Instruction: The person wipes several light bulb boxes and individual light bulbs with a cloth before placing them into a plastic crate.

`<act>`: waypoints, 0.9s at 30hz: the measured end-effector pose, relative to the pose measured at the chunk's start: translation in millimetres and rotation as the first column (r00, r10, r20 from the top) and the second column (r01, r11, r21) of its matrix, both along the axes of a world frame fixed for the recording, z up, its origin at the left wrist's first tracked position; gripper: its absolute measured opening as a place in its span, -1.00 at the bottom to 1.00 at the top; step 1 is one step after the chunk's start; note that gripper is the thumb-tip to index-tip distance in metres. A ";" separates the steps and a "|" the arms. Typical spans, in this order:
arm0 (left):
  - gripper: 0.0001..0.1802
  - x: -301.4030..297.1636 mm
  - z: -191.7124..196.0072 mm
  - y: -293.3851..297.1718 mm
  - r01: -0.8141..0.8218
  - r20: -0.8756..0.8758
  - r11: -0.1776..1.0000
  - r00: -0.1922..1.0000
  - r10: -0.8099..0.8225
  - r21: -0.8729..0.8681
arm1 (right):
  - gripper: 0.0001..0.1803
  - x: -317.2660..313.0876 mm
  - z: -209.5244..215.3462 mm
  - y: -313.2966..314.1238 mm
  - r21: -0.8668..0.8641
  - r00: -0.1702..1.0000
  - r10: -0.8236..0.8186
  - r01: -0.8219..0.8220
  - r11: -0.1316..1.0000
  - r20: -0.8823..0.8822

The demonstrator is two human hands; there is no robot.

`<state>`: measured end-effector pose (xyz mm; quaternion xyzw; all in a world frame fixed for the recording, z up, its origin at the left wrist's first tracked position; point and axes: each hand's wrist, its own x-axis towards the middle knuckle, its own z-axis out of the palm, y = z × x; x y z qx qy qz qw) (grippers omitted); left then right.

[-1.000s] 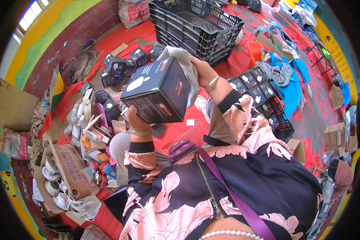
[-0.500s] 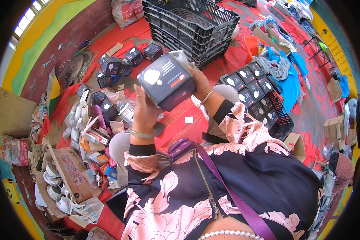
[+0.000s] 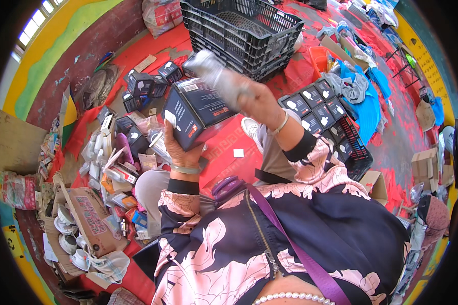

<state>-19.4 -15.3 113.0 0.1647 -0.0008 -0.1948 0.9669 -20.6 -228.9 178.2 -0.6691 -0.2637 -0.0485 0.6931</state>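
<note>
Left hand: the left hand (image 3: 180, 150) is cupping a dark box (image 3: 196, 117) from below, fingers wrapped up its near side, holding it at chest height.
Right hand: the right hand (image 3: 257, 99) is closing around a clear plastic bag (image 3: 216, 76), which looks blurred, right at the box's top edge.
Box: it is tilting, with a white picture on its side and a pale label on top; whether its flap is open I cannot tell.
Step in hand: it seems to me the bag is being handled at the mouth of the box.
Next move: that would be calling for the left hand to be keeping the box steady while the right works at the top.
Nearby: a red mat (image 3: 229, 147) is lying beneath; more dark boxes (image 3: 147, 84) are sitting further off to the left.
Further out: a black crate (image 3: 239, 30) is standing beyond, and a low tray of matching boxes (image 3: 323, 109) is lying to the right.
</note>
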 end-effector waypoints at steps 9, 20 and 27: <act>-0.26 0.1 -3.9 2.9 0.038 0.067 0.999 0.997 -0.035 -0.038 | -0.39 13.8 24.3 29.1 -0.549 0.811 0.018 0.379 0.745 0.584; -0.36 3.5 -26.7 6.5 0.005 0.050 0.996 0.999 -0.010 0.092 | -0.49 76.8 -6.6 -2.0 -0.604 0.809 -0.480 0.579 0.548 0.340; 0.08 -1.1 19.1 -1.4 -0.621 0.738 0.582 0.673 0.052 0.526 | -0.62 74.5 5.8 -72.1 0.204 0.792 -0.429 0.550 0.810 -0.434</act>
